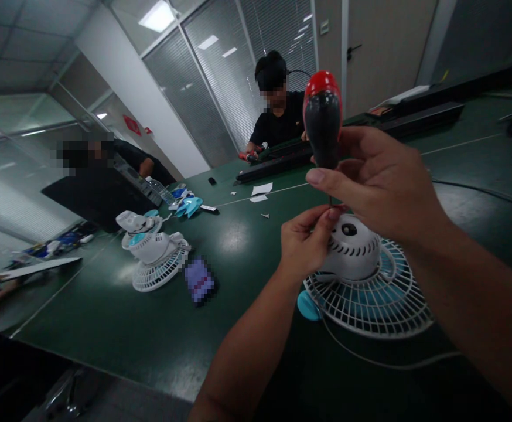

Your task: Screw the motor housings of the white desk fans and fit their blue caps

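Note:
My right hand (370, 176) grips a screwdriver (323, 120) with a red and black handle, held upright with its shaft pointing down. The shaft runs to the fingertips of my left hand (306, 237), which are pinched together against the rear housing of a fan. What they pinch at the tip is hidden. This white fan (357, 255) lies face down on its round grille (374, 319), and light-blue blades show through the bars. A turquoise round part (309, 306) sits by the grille's left edge, and a thin pale cord (383, 366) curves in front.
More white fan parts (157, 252) lie left on the green table (238, 269), beside a blurred purple item (199, 280). Behind are paper scraps (262, 189), a bottle (159, 190) and long black bars (277, 164). Co-workers are across the table and at left.

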Motion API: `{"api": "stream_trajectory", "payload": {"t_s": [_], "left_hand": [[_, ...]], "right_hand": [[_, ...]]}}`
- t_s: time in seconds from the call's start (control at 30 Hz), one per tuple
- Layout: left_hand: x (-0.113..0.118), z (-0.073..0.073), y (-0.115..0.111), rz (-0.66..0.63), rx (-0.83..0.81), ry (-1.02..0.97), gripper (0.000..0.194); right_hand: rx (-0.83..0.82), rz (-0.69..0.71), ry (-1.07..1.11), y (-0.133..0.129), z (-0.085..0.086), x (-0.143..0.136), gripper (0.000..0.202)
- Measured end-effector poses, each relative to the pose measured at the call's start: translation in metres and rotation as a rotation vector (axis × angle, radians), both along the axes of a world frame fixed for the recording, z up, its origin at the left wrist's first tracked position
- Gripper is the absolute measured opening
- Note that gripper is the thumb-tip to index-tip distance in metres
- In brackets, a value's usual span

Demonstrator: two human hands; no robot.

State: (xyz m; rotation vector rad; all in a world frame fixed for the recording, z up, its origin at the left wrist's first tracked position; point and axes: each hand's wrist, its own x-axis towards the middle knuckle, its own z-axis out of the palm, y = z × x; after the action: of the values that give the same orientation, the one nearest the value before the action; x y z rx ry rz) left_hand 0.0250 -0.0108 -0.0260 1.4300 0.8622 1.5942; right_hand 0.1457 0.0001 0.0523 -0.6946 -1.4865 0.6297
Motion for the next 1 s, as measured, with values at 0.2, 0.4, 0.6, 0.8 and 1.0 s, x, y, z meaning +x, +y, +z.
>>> {"api": "stream_trajectory", "payload": {"t_s": [0.2, 0.4, 0.6, 0.8, 1.0], "left_hand": [[0.002, 0.003, -0.001, 0.005, -0.036, -0.044, 0.018], [0.003, 0.005, -0.001, 0.022, -0.101, -0.040, 0.020], [0.007, 0.006, -0.001, 0.023, -0.162, -0.154, 0.017], [0.010, 0.015, -0.006, 0.045, -0.204, -0.216, 0.015], [0.011, 0.016, -0.008, 0.023, -0.189, -0.236, 0.012]], "right_hand": [[0.028, -0.097, 0.024, 0.002, -0.001, -0.001, 0.044], [0.094, -0.133, 0.105, 0.002, -0.001, -0.003, 0.065], [0.146, -0.257, 0.125, -0.001, 0.001, -0.002, 0.056], [0.232, -0.358, 0.036, 0.001, -0.003, -0.001, 0.048], [0.244, -0.402, -0.010, 0.007, -0.007, -0.002, 0.055]]}}
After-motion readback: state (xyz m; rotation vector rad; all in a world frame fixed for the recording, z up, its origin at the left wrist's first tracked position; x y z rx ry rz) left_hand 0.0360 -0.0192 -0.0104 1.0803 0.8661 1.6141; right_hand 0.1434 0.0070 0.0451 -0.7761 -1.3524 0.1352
